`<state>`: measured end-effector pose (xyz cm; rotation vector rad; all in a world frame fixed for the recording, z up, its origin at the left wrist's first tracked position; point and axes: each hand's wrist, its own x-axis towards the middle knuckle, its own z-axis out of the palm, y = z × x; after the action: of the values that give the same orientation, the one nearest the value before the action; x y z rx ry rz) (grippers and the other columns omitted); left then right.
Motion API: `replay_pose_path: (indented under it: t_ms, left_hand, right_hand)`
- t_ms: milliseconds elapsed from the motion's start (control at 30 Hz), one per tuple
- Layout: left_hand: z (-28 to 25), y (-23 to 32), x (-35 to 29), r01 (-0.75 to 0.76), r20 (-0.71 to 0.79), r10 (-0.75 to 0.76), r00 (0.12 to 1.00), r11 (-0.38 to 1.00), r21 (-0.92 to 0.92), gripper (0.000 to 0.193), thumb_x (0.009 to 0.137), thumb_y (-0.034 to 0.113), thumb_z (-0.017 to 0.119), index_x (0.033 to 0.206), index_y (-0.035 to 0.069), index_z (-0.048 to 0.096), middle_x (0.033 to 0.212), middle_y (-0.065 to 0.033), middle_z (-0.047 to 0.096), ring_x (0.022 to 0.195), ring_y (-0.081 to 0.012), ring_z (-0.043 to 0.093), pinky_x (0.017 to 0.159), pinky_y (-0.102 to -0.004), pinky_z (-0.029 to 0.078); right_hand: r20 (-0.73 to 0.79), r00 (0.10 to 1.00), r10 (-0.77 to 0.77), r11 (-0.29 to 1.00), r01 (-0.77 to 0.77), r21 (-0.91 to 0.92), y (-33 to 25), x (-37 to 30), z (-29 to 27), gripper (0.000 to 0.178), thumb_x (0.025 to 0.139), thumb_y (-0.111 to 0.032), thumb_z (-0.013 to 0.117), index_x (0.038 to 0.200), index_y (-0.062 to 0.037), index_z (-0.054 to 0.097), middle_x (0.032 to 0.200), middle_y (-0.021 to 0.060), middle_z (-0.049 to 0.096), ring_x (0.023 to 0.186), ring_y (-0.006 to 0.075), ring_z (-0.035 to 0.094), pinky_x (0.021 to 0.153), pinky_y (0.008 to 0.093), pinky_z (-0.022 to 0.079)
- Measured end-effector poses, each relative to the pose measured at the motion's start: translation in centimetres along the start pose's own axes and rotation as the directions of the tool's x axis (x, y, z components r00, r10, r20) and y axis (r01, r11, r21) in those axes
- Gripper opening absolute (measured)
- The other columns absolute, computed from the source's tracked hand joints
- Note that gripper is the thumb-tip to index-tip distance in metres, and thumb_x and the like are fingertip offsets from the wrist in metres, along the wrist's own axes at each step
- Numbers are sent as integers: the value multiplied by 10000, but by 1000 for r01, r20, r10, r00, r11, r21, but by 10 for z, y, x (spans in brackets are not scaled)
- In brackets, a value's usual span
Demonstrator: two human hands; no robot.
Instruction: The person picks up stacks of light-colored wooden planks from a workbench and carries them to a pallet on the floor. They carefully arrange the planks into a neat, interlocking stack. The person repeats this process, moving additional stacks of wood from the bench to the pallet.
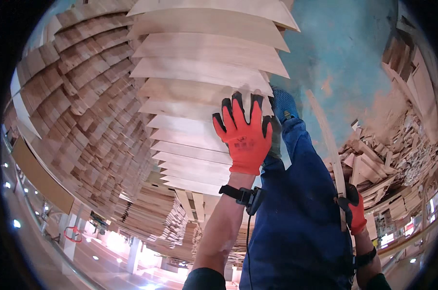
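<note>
My left hand, in a red glove with black fingertips, lies with its fingers spread on the pale wooden boards. The boards overlap in a stepped row, one behind another, with their right ends pointed. Low on the right, my right hand, gloved the same way, is closed around the lower end of a long thin wood strip. The strip points up and away, beside my blue-clad leg. Part of my right hand's fingers is hidden by the strip.
A large stack of short wooden pieces rises on the left. Broken offcuts lie heaped on the right, on a dusty blue-green floor. More stacked planks stand at the lower left. My foot, in a blue shoe, is beside the boards.
</note>
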<state>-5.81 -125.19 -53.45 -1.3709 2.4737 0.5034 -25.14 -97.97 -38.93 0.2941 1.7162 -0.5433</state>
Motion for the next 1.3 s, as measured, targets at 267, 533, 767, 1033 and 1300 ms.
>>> replay_pose_path:
  t_ms: [267,533,767,1033,1300]
  left_hand:
    - [7,8,16,16,48,-20,999,997,76,684,817,433,682,1396,119,499,1480,-268,353,1365,-476,312,1094,-657,208]
    - [-1,20,59,-44,45,40,998,996,84,706,826,448,679,1416,123,469,1492,-247,351,1372,-472,303,1087,-663,211]
    - [-14,29,76,-112,40,106,994,979,169,684,823,448,677,1400,127,497,1498,-244,353,1361,-480,310,1094,-658,205]
    - [-22,36,119,-140,-31,150,988,970,200,717,829,470,667,1429,127,472,1497,-250,360,1349,-501,311,1106,-646,196]
    - [-25,45,138,-199,-73,222,972,950,241,770,817,496,678,1424,79,454,1491,-269,355,1353,-509,314,1091,-664,210]
  right_hand:
    - [14,1000,-19,999,19,-31,6,8,-18,422,841,-79,640,1248,6,567,987,34,631,858,113,575,783,274,495]
    - [4,1000,16,998,-16,56,1,6,-18,393,852,-104,676,1225,-6,604,1027,36,657,918,129,579,851,287,483]
    - [2,999,48,974,-47,223,5,3,-12,405,882,-181,643,1236,3,575,964,34,636,859,124,586,790,279,495]
    - [19,999,27,952,-31,304,21,2,-13,451,904,-265,668,1258,-10,551,940,22,625,847,119,589,784,273,493]
    - [-17,999,48,935,-39,353,24,0,-6,373,900,-213,642,1208,-9,595,961,7,633,874,102,575,796,268,482]
